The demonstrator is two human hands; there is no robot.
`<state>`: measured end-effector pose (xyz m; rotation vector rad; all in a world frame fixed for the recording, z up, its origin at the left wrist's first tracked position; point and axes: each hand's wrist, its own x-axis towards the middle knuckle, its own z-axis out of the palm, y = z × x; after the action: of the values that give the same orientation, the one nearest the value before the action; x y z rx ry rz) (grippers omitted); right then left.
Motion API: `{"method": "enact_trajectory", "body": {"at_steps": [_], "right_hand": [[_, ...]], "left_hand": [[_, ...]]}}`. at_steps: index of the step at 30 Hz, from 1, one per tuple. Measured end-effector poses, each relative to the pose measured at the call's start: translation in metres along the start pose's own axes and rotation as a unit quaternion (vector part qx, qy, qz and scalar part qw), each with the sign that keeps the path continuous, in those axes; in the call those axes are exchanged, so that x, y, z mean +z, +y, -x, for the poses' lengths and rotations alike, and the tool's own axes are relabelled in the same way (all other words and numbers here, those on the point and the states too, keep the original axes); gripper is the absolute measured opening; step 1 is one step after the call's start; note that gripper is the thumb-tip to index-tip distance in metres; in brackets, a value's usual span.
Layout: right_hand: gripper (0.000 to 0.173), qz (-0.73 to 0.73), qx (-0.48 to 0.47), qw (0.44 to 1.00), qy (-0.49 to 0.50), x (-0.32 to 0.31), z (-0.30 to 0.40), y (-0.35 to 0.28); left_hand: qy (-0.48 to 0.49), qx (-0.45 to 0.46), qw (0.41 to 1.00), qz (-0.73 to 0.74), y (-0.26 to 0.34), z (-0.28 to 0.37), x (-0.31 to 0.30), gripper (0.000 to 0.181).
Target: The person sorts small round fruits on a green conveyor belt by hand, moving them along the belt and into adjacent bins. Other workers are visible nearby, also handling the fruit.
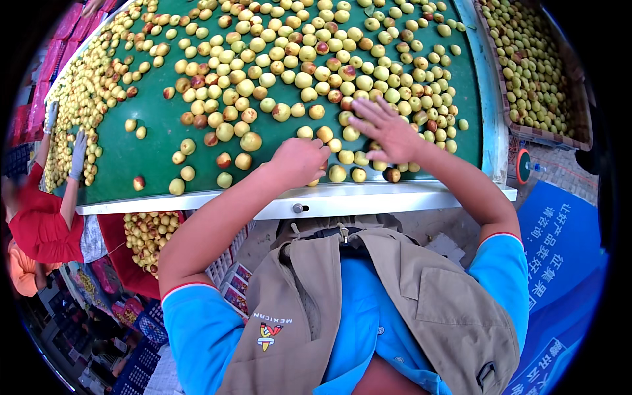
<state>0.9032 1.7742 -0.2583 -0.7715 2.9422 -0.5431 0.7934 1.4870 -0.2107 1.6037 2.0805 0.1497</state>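
Many yellow-green and reddish jujube fruits (245, 88) lie spread over a green conveyor belt (163, 118) with a pale metal edge. My left hand (300, 160) is near the belt's front edge, its fingers curled down by a few fruits; whether one is inside them is hidden. To its right, my right hand (382, 129) reaches over the fruits with its fingers spread and palm down. A dark brownish fruit (392, 175) lies just below it, close to the metal edge (345, 197).
A lined crate of fruit (538, 74) stands beyond the belt's right side. Left, a co-worker in red (47, 222) has gloved hands among piled fruit. A red-lined container (116, 256) with fruit sits below the belt's left front. A blue banner (553, 247) bears writing.
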Motion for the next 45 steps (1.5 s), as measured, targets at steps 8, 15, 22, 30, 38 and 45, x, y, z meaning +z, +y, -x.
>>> {"method": "enact_trajectory", "body": {"at_steps": [8,15,22,30,38,45], "right_hand": [[0.079,0.076,0.148,0.983,0.084,0.002,0.009,0.046],[0.048,-0.020,0.011,0.996,0.081,-0.018,-0.106,-0.005],[0.023,0.146,-0.078,0.983,-0.076,0.001,-0.165,0.003],[0.041,-0.036,-0.047,0.988,0.139,-0.032,-0.185,-0.071],[0.070,-0.102,-0.168,0.972,0.132,-0.008,-0.176,-0.138],[0.077,-0.048,-0.112,0.993,0.007,0.035,-0.107,-0.087]], "left_hand": [[0.263,-0.094,0.934,0.221,-0.015,0.048,-0.024,0.023],[0.416,-0.330,0.655,0.537,-0.058,0.140,-0.005,0.010],[0.474,-0.298,0.544,0.625,-0.027,0.159,0.028,0.021],[0.446,-0.208,0.457,0.741,-0.006,0.148,0.024,0.042],[0.524,-0.100,0.348,0.771,-0.025,0.225,0.064,0.039],[0.638,-0.027,0.233,0.733,-0.039,0.382,0.112,0.047]]}}
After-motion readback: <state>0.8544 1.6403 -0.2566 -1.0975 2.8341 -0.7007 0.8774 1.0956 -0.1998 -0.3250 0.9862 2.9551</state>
